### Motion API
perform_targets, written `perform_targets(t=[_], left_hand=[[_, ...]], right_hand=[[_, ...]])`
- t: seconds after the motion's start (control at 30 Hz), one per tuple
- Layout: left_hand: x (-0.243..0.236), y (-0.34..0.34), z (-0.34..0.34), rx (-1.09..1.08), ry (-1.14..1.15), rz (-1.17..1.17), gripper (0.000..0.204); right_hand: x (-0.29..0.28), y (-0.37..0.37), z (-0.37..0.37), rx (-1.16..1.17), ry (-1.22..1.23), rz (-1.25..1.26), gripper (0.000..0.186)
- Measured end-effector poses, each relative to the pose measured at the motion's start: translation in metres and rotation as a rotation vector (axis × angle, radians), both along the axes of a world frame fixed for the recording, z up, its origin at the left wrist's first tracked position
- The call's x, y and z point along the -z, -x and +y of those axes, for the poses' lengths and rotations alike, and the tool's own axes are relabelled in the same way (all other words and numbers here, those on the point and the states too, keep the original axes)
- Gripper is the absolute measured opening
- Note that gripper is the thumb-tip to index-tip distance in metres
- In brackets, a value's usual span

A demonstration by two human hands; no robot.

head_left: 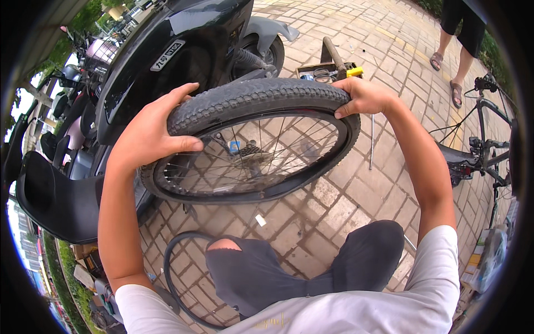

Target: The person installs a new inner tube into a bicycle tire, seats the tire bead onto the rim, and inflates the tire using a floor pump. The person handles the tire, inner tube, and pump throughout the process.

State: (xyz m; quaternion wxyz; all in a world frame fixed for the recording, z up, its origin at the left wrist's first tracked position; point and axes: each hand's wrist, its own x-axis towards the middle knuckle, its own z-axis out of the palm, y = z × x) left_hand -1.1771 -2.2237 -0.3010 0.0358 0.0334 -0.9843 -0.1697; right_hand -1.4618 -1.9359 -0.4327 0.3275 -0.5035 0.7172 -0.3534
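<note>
A bicycle wheel (289, 161) with thin spokes and a cluster of sprockets at its hub is tilted in front of me. Around it sits a black knobby tire (250, 100). My left hand (150, 131) clasps the tire's left side, thumb on the inner edge and fingers over the tread. On the upper right, my right hand (364, 97) grips the tire, its thumb against the sidewall near the rim. A dark gap shows between tire and rim on the right. Some fingertips are hidden behind the tread.
A black scooter (167, 72) stands close on the left. Beyond the wheel lies a toolbox (320, 72) with a hammer (331, 55). A thin metal rod (372, 142) and a black rubber loop (169, 267) lie on the paving. At right are a bicycle frame (489, 133) and a person's sandaled feet (456, 92).
</note>
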Motion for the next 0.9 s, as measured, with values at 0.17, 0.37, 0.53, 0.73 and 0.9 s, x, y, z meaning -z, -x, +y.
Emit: perform_targets(t=[0.17, 0.37, 0.53, 0.73, 0.9], left_hand=[[0.008, 0.034, 0.029, 0.040, 0.281, 0.020, 0.073], [0.014, 0.036, 0.029, 0.060, 0.414, 0.074, 0.059], [0.016, 0.047, 0.023, 0.162, 0.326, 0.149, 0.061], [0.017, 0.049, 0.010, 0.216, 0.051, 0.215, 0.044], [0.013, 0.051, 0.024, 0.084, 0.087, 0.085, 0.034]], right_hand=[[-0.014, -0.017, 0.012, 0.040, -0.065, 0.346, 0.080], [-0.057, -0.086, -0.044, 0.207, 0.535, 0.826, 0.083], [-0.064, -0.093, -0.084, 0.102, 0.421, 0.656, 0.045], [-0.073, -0.094, -0.090, 0.186, 0.363, 0.632, 0.031], [-0.076, -0.097, -0.089, 0.172, 0.311, 0.578, 0.031]])
